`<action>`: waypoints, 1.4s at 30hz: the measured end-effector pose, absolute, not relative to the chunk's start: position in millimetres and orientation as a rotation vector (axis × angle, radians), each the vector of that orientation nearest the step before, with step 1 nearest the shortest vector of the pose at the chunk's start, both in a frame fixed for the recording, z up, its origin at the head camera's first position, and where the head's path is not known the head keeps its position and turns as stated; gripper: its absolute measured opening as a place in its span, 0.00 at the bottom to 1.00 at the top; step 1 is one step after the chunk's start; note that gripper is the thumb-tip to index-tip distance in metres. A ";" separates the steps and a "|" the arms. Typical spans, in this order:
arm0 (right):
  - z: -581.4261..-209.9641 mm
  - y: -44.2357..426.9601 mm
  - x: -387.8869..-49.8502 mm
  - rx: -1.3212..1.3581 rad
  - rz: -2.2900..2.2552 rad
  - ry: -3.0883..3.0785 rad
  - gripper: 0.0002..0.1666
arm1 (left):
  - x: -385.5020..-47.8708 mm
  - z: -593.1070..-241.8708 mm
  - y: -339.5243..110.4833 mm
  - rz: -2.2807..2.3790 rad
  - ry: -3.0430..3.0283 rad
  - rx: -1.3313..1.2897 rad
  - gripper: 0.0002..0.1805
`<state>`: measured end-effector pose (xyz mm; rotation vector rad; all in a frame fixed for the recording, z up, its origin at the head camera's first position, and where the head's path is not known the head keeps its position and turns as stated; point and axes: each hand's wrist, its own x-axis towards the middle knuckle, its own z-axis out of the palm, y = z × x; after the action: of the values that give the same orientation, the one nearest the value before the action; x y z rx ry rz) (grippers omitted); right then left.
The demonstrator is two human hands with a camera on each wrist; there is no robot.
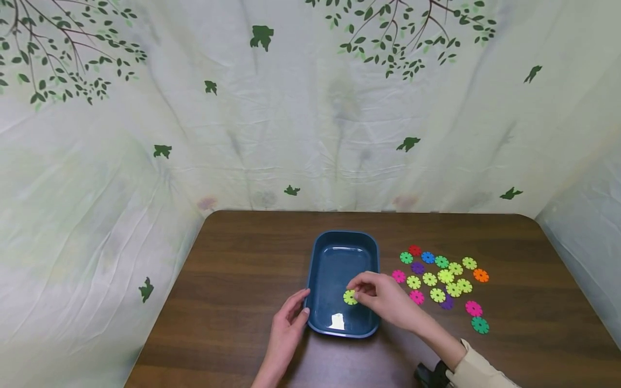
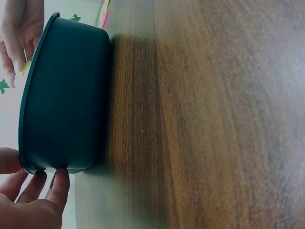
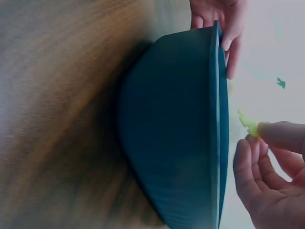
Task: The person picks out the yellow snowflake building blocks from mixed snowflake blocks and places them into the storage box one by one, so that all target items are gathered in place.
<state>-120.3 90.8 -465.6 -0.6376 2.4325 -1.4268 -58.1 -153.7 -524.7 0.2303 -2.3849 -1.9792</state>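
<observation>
A deep blue rectangular tray (image 1: pixel 343 240) stands on the table. My left hand (image 1: pixel 286 326) holds its left side, fingers against the outer wall and thumb at the rim, as the left wrist view also shows. Above the tray, my right hand (image 1: pixel 383 299) pinches a yellow-green notched plastic disc (image 1: pixel 350 297) between thumb and fingers. In the right wrist view the same disc (image 3: pixel 249 124) sticks out past the fingertips, over the rim. To the tray's right lie several loose notched discs, among them a yellow one (image 1: pixel 429 279), a pink one (image 1: pixel 474 308) and an orange one (image 1: pixel 481 275).
The brown wooden table (image 1: pixel 242 269) extends on both sides of the tray. A pale curtain (image 1: pixel 310 134) with printed leaves hangs behind it. Near the right sleeve sits a black object (image 1: pixel 432 374), partly hidden, by the front edge of view.
</observation>
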 end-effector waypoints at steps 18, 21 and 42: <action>-450.4 62.5 -151.5 -0.928 -1.105 2.418 0.09 | -59.0 -525.4 -155.0 -1.971 -2.375 0.202 0.21; -447.3 58.0 -157.5 -0.932 -1.081 2.388 0.09 | -58.7 -524.3 -154.7 -1.979 -2.376 0.216 0.21; -451.2 29.9 -194.2 -1.023 -0.913 2.310 0.08 | -58.9 -522.0 -153.5 -2.003 -2.388 0.229 0.21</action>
<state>-194.2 29.9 -451.2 -1.0226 2.3105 -0.9133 -58.9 -153.5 -522.0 0.2292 -2.3884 -2.0033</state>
